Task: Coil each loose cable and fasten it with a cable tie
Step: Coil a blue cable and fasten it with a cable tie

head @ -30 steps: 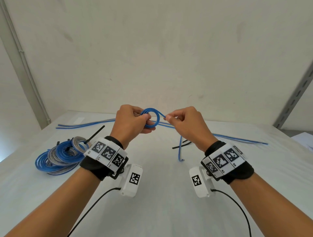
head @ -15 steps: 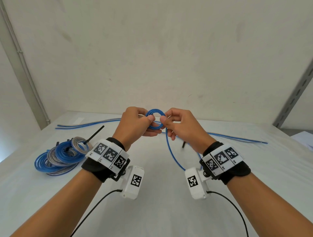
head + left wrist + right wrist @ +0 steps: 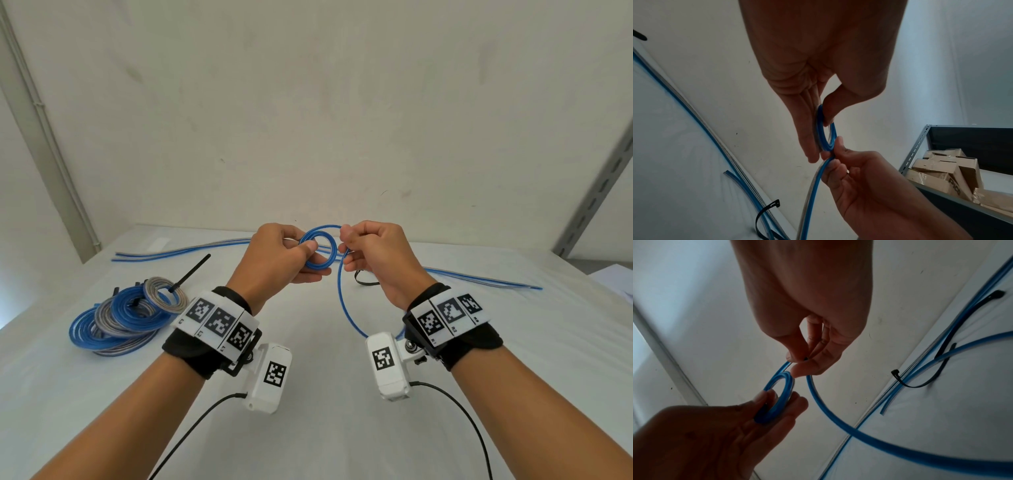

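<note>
Another turn is being laid onto the small coil (image 3: pixel 319 249) pinched by the left hand (image 3: pixel 274 255), the slack now being fed closer in by the right hand's (image 3: pixel 376 255) pinch, coiling unfinished.

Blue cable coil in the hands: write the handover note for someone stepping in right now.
Left hand: pinches the small blue coil between thumb and fingers, held above the table.
Right hand: pinches the same cable's free length, which hangs down in a loop below the hands.
Done: a pile of finished coils lies at the left, a black tie tail sticking up from it.
Left: wind the hanging length onto the coil and fasten it with a loose black cable tie lying by the long straight cables at the back; those cables are still uncoiled.
</note>
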